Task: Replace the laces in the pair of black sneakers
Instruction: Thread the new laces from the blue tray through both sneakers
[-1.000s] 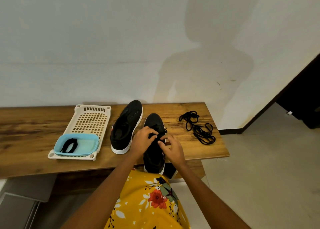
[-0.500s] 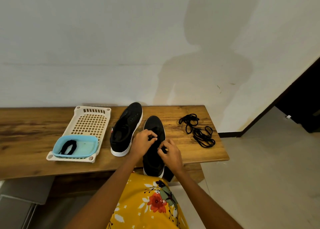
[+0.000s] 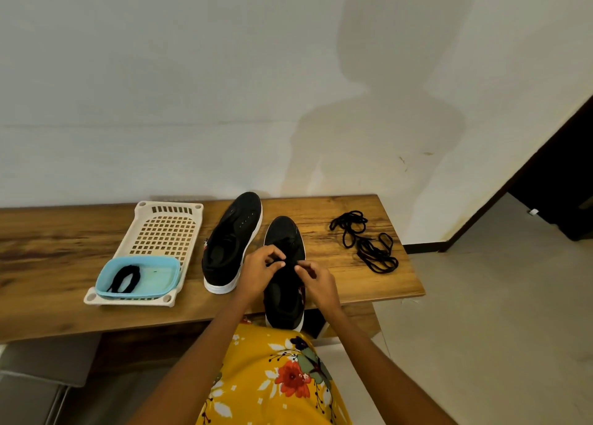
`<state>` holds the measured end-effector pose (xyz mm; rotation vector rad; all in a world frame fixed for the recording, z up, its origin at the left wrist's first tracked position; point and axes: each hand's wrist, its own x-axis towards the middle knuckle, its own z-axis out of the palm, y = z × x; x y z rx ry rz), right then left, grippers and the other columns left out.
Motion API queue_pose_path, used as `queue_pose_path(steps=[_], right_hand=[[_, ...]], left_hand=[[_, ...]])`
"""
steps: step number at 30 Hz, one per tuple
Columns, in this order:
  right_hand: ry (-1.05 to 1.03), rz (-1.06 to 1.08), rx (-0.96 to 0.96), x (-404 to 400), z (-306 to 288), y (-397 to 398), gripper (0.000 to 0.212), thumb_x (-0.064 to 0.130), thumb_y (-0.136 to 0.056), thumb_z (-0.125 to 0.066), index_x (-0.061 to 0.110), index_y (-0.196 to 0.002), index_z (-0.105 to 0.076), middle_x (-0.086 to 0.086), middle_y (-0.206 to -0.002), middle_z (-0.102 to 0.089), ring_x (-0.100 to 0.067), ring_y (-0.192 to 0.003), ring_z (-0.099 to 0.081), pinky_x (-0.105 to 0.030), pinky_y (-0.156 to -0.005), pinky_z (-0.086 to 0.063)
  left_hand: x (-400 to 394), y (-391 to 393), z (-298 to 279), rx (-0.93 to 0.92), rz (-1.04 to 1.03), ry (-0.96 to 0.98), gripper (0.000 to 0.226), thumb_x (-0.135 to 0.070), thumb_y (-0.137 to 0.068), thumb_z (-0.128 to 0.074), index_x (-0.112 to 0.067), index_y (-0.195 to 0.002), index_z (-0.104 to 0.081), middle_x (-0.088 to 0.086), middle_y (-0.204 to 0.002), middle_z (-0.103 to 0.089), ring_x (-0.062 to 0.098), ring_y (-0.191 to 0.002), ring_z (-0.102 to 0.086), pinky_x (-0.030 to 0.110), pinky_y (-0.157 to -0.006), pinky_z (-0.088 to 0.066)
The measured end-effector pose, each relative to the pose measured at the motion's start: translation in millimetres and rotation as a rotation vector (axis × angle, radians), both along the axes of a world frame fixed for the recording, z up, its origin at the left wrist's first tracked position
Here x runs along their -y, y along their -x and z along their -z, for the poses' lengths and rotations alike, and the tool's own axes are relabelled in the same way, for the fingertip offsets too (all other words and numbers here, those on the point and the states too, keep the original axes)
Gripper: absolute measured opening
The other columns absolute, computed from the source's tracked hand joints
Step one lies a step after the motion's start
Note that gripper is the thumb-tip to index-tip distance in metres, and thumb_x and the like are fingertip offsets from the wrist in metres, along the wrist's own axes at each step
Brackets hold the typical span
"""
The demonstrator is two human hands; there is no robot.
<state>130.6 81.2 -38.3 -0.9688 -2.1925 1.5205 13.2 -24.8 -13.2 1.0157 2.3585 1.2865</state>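
Head view: left hand and right hand pinch lace on near sneaker; step: lacing, likely; next: thread following eyelet.

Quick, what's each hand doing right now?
Left hand: fingers curled, pinching the lace on the near sneaker.
Right hand: pinching the same lace.

No readable text, label, brand or number on anything in view.
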Motion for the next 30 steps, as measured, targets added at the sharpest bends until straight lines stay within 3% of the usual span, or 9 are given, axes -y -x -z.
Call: queue_pose_path(steps=[6, 11, 15, 18, 20, 23, 30], right_hand=[[0.072, -0.018, -0.007, -4, -4, 2, 0.015, 0.029, -0.088, -0.066, 0.015, -0.087, -0.070, 0.002, -0.083, -0.070, -0.012, -0.081, -0.067, -0.033, -0.073, -0.052], [0.267, 0.032, -0.070, -1, -6, 2, 0.010, 0.026, -0.086, -0.069, 0.016, -0.082, -0.067, -0.004, -0.085, -0.069, -0.020, -0.085, -0.067, -0.038, -0.078, -0.054], [0.463, 0.123, -0.160, 2, -11, -1, 0.014, 0.017, -0.087, -0.068, 0.012, -0.077, -0.060, -0.008, -0.079, -0.060, -0.020, -0.079, -0.060, -0.030, -0.070, -0.051], [0.516, 0.139, -0.181, 6, -12, -2, 0.008, 0.015, -0.087, -0.067, 0.011, -0.081, -0.063, -0.004, -0.079, -0.065, -0.016, -0.078, -0.063, -0.023, -0.068, -0.052], [0.527, 0.149, -0.201, 8, -12, -2, 0.004, 0.013, -0.088, -0.066, 0.010, -0.090, -0.067, -0.001, -0.081, -0.069, -0.010, -0.077, -0.066, -0.019, -0.066, -0.053], [0.519, 0.146, -0.223, 7, -11, -2, 0.014, 0.008, -0.088, -0.064, 0.007, -0.102, -0.068, 0.001, -0.086, -0.071, -0.007, -0.080, -0.068, -0.017, -0.068, -0.053], [0.283, 0.096, -0.169, 7, -10, 1, 0.004, 0.023, -0.087, -0.068, 0.021, -0.086, -0.071, 0.002, -0.085, -0.072, -0.011, -0.084, -0.068, -0.027, -0.074, -0.056]], left_hand=[[-2, 1, -1, 0.042, -0.004, 0.021, 0.031, -0.002, -0.079, -0.070, -0.009, -0.109, -0.067, -0.002, -0.093, -0.060, 0.008, -0.084, -0.056, 0.004, -0.072, -0.041], [-3, 5, -7, 0.195, -0.048, 0.008, 0.024, -0.007, -0.080, -0.071, -0.006, -0.104, -0.070, -0.001, -0.088, -0.064, 0.001, -0.076, -0.056, 0.002, -0.066, -0.043], [-3, 4, -9, 0.225, -0.069, -0.002, 0.018, -0.008, -0.081, -0.071, -0.005, -0.098, -0.071, -0.009, -0.078, -0.062, -0.002, -0.071, -0.056, 0.003, -0.064, -0.043], [-5, 2, -9, 0.230, -0.084, 0.005, 0.016, -0.010, -0.081, -0.071, -0.006, -0.097, -0.071, -0.010, -0.076, -0.062, -0.003, -0.070, -0.056, 0.003, -0.063, -0.044], [-5, 1, -9, 0.231, -0.096, 0.009, 0.016, -0.010, -0.082, -0.070, -0.006, -0.097, -0.071, -0.009, -0.076, -0.061, -0.002, -0.070, -0.056, 0.004, -0.062, -0.044], [-6, 0, -9, 0.232, -0.101, 0.014, 0.016, -0.011, -0.082, -0.070, -0.007, -0.097, -0.070, -0.006, -0.078, -0.063, -0.002, -0.070, -0.056, 0.005, -0.062, -0.044], [-7, 1, -7, 0.208, -0.067, 0.029, 0.013, -0.011, -0.081, -0.071, -0.009, -0.093, -0.068, -0.009, -0.077, -0.061, 0.000, -0.071, -0.056, 0.008, -0.065, -0.044]])
